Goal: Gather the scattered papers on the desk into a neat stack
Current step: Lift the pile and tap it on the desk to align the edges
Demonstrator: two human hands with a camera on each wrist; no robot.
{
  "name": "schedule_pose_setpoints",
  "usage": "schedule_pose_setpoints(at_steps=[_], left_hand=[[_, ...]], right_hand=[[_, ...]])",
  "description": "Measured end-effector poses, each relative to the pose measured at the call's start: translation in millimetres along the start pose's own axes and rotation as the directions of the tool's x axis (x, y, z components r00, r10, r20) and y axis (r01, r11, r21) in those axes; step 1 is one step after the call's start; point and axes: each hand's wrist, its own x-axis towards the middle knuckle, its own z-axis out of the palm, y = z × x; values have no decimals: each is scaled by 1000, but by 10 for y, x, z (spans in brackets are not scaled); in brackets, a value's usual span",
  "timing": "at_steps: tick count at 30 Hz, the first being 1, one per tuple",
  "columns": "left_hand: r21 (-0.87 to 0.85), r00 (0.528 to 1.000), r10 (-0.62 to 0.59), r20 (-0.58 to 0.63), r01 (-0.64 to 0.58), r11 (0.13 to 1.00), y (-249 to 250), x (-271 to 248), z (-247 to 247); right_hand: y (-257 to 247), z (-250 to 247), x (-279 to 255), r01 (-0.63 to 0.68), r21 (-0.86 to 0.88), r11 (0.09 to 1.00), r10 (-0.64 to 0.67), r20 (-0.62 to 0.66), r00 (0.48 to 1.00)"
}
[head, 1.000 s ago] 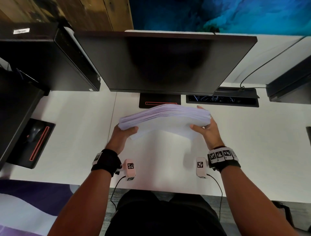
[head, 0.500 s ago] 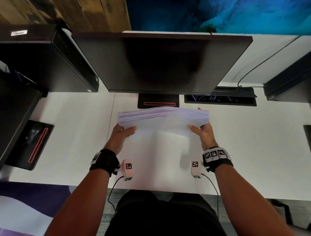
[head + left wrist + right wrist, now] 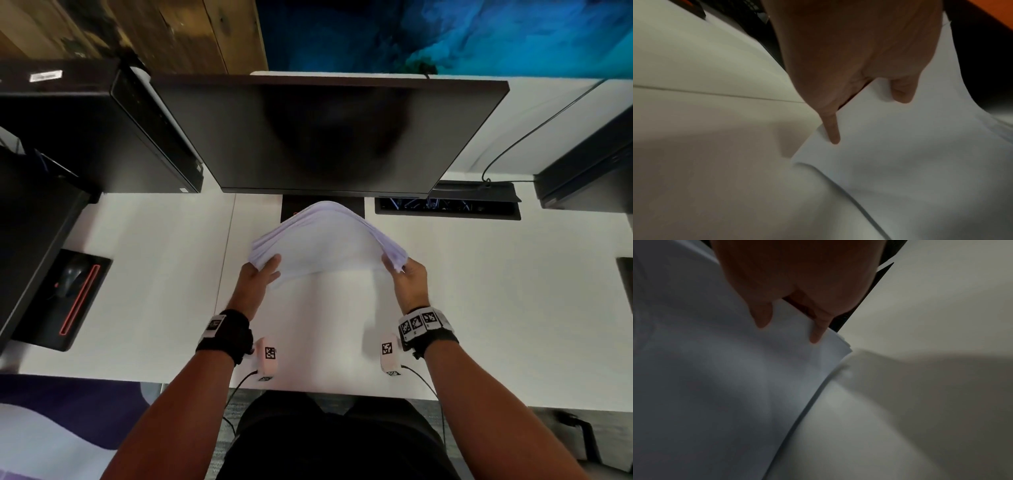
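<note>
Left grip: the left hand (image 3: 258, 279) holds the left end of the paper stack (image 3: 325, 236); in the left wrist view a thumb (image 3: 901, 92) lies on the near sheet and one finger (image 3: 831, 129) points along the sheet's edge.
Right grip: the right hand (image 3: 409, 282) pinches the right end of the same stack; the right wrist view shows two fingertips (image 3: 762, 318) pressed on the paper near its corner.
Paper stack: centre of the head view, bowed upward into an arch between the two hands, its crest toward the monitor (image 3: 325, 133). The sheet edges fan slightly at both ends. Whether the lower edge touches the surface cannot be told from the head view.
Tabletop (image 3: 479, 291): white, filling the middle band of the head view; a seam runs up it left of the stack.
Upper centre: the dark monitor, its stand partly hidden behind the arch of paper.
Upper left: a black computer tower (image 3: 85, 130).
Left edge: a black mouse (image 3: 70, 277) on a black pad (image 3: 87, 298) with a red stripe.
Right of the stand: a recessed cable tray (image 3: 447, 205).
Wrists: dark bands with printed markers on both forearms.
</note>
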Motion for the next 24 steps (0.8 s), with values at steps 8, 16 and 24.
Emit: schedule_pose_setpoints(at_steps=[8,16,24], left_hand=[[35,998,-1,-67,3,999,-262,-138,68],[-37,997,-37,-67,34,999,-147,72,-38],[-72,997,-67,-27,65,995,-139,197,-152]], right_hand=[[219,33,-39,-48,-11,999,48,30,998],[20,-53,114,-73,117,990,66,62,996],[-89,-41,83,77,76,994,-88,162,983]])
